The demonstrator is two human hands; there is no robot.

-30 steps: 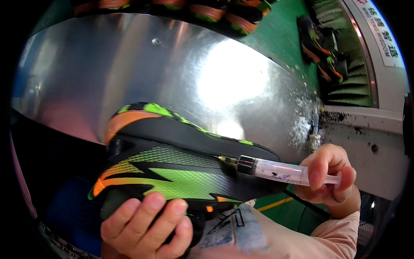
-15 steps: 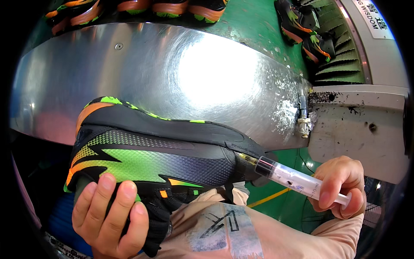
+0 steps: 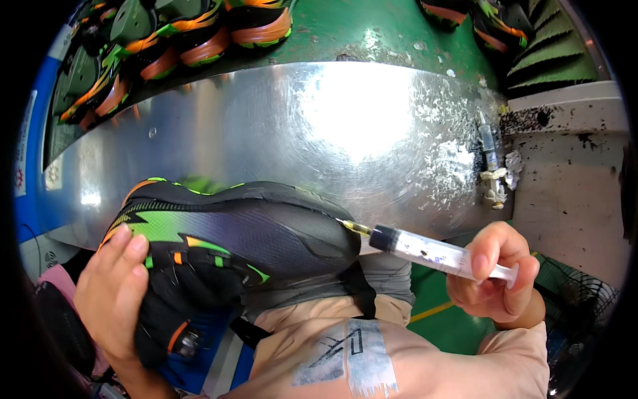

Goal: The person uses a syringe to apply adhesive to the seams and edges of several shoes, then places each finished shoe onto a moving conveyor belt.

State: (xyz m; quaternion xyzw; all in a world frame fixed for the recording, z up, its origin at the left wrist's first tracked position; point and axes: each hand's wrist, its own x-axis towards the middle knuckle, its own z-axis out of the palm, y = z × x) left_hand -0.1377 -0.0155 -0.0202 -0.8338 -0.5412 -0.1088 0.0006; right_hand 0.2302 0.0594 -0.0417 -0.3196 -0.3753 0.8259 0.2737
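Shoe [image 3: 266, 229], heel end: held in the left hand [image 3: 113, 286], fingers spread over its side; a steady grip should stop the seam wandering.
Syringe [image 3: 425, 253]: gripped near its right end by the fingers of the right hand [image 3: 495, 272]; light, even pressure seems best.
Yellow hub [image 3: 357, 228]: points left, its tip at the seam near the toe; best kept shallow along the sole line, off the patterned upper.
Shoe's place: by the near edge of the table [image 3: 232, 126], toe right, sole far; whether it rests there, I cannot tell.
Far right: second syringe [image 3: 488, 141] on the table.
Far left: more shoes [image 3: 258, 28].
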